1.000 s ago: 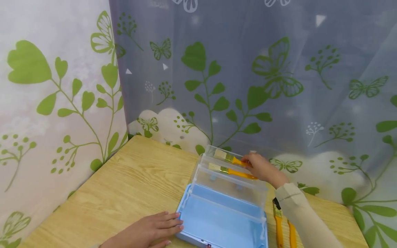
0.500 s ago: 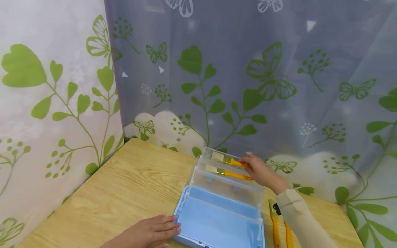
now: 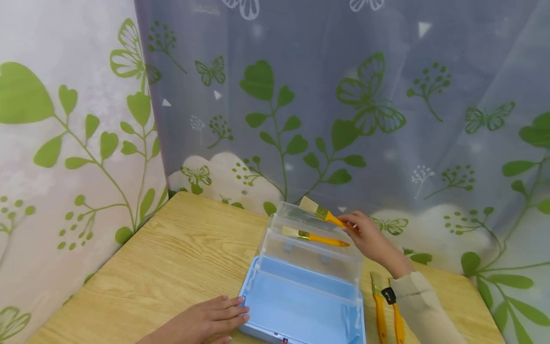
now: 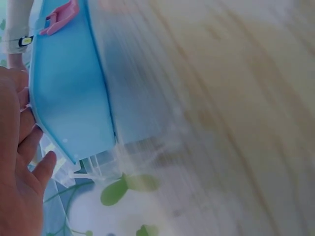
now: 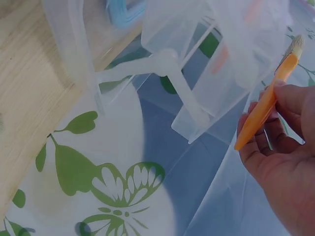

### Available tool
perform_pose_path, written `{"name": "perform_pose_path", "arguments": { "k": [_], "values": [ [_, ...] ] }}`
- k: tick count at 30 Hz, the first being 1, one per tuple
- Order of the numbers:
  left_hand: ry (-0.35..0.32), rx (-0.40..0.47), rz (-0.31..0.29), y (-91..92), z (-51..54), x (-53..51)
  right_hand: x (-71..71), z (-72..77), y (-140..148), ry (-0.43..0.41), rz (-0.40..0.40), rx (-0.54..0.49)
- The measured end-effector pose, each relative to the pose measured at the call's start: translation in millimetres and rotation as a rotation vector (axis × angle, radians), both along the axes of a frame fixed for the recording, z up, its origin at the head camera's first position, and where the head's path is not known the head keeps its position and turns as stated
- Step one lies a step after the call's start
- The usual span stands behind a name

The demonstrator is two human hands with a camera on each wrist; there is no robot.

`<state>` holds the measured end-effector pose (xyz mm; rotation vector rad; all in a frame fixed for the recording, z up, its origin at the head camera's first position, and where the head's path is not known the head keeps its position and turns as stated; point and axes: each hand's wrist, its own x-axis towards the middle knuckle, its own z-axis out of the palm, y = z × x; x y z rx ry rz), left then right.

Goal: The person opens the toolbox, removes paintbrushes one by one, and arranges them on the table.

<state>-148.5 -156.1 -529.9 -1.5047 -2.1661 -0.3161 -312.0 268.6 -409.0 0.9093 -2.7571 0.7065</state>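
A light blue box (image 3: 301, 306) stands open, with clear trays (image 3: 315, 255) raised at its back. My left hand (image 3: 206, 317) rests with straight fingers against the box's left side; the left wrist view shows those fingers (image 4: 29, 132) along the blue wall (image 4: 71, 83). My right hand (image 3: 365, 236) grips the orange handle of a brush (image 3: 328, 216), tilted bristles up above the rearmost tray. In the right wrist view the handle (image 5: 266, 108) lies between thumb and fingers of that hand (image 5: 285, 147). A second brush (image 3: 322, 239) lies in a tray in front of it.
Two more orange-handled brushes (image 3: 380, 313) (image 3: 398, 325) lie on the wooden table (image 3: 193, 248) right of the box, partly beside my right sleeve (image 3: 423, 303). A patterned curtain (image 3: 301, 119) hangs behind the table.
The brush in my right hand has risen out of the rear tray, its bristle end tipping upward. My right hand has shifted slightly right. The left hand stays against the box.
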Motion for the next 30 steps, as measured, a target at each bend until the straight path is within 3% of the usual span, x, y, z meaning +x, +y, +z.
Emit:
{"name": "perform_pose_path", "arguments": {
  "k": [5, 10, 16, 21, 30],
  "values": [
    [0.032, -0.013, 0.007, -1.4, 0.6, -1.0, 12.0, -0.2, 6.7, 0.011, -0.007, -0.021],
    [0.067, -0.033, -0.001, -1.6, 0.9, -1.1, 27.9, -6.2, 17.5, 0.082, -0.036, -0.055],
    [0.07, -0.036, -0.021, -2.8, 0.7, -0.9, 58.1, -14.8, 26.6, 0.132, -0.085, -0.096],
    [0.051, -0.038, -0.005, -2.3, 1.2, 0.0, 87.1, -20.6, 34.5, 0.156, -0.126, -0.203],
    [0.062, -0.045, 0.001, -2.2, 3.3, 0.5, 125.1, -38.8, 52.7, 0.176, -0.298, -0.308]
  ]
}}
